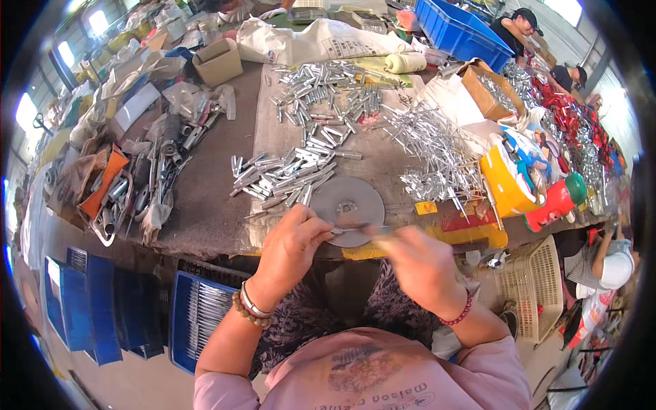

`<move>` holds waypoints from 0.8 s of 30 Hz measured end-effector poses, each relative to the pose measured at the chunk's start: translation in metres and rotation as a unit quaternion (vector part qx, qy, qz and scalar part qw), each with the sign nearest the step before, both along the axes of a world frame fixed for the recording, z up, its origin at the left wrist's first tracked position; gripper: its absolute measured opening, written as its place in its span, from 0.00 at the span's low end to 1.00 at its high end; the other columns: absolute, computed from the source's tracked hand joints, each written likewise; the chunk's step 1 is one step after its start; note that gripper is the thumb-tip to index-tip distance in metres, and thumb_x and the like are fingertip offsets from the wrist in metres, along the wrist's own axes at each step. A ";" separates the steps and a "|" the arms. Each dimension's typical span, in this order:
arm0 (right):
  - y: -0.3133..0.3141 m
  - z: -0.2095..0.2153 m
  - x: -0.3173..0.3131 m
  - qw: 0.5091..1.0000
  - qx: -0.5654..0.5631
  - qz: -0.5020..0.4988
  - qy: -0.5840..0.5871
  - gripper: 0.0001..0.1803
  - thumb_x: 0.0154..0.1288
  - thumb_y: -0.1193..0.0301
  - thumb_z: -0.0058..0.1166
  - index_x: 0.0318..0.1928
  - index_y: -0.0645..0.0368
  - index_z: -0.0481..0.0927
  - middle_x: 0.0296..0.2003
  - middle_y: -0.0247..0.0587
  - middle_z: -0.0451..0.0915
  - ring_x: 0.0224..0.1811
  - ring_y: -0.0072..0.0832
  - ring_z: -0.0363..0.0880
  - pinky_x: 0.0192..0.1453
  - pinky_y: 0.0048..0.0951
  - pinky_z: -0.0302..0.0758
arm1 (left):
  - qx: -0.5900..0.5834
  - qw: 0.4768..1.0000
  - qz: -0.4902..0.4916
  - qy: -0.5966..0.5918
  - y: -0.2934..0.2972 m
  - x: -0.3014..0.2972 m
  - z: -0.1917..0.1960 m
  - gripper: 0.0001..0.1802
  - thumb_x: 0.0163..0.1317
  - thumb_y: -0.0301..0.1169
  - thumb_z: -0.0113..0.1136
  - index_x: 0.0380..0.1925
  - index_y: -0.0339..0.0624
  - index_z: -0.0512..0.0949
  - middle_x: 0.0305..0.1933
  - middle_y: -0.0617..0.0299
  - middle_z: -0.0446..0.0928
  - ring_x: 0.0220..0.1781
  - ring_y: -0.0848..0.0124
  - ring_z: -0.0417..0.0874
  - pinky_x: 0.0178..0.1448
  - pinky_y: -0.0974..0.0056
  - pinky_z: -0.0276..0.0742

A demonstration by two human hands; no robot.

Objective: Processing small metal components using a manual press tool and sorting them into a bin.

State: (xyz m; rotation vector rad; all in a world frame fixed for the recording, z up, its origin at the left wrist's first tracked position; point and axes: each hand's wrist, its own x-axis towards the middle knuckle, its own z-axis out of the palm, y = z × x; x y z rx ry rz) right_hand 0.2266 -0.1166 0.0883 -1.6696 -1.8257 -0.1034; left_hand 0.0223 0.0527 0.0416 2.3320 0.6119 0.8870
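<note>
My left hand (290,246) pinches one end of a small silver metal tube (345,231) just above the table's near edge. My right hand (417,263) is closed around the other end, where a thin metal rod seems to meet the tube; motion blur hides the joint. Directly behind the hands lies a round grey metal disc (345,198). A heap of short silver tubes (283,176) lies just beyond my left hand. A spread of thin silver rods (437,154) lies behind my right hand.
A second tube heap (321,96) sits farther back. Old tools (147,181) clutter the left of the table. A blue crate (198,311) with metal parts stands below. A yellow box (509,181), red bottle (557,201), cardboard box (488,89) and white basket (536,287) are right. Other people work at far right.
</note>
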 end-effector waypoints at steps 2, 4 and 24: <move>0.001 -0.010 0.001 0.997 -0.066 0.004 -0.040 0.35 0.70 0.79 0.62 0.76 0.41 0.84 0.40 0.38 0.78 0.36 0.40 0.87 0.40 0.41 0.86 | 0.000 1.000 0.000 0.003 0.000 -0.001 0.000 0.10 0.63 0.19 0.77 0.43 0.39 0.89 0.41 0.55 0.82 0.42 0.54 0.87 0.46 0.56 0.83; 0.000 -0.004 0.002 0.996 -0.080 0.000 -0.047 0.35 0.70 0.79 0.62 0.76 0.41 0.84 0.40 0.39 0.78 0.37 0.40 0.87 0.40 0.41 0.86 | -0.006 1.000 0.004 0.009 -0.001 -0.005 -0.002 0.07 0.65 0.23 0.76 0.43 0.41 0.89 0.41 0.55 0.82 0.44 0.49 0.88 0.47 0.51 0.83; 0.004 -0.029 -0.021 0.940 -0.236 -0.003 0.247 0.11 0.72 0.71 0.69 0.49 0.59 0.82 0.27 0.51 0.85 0.28 0.51 0.86 0.36 0.46 0.81 | 0.049 0.997 0.034 -0.039 -0.009 -0.008 -0.012 0.19 0.62 0.20 0.79 0.54 0.43 0.92 0.45 0.56 0.83 0.43 0.60 0.86 0.47 0.59 0.82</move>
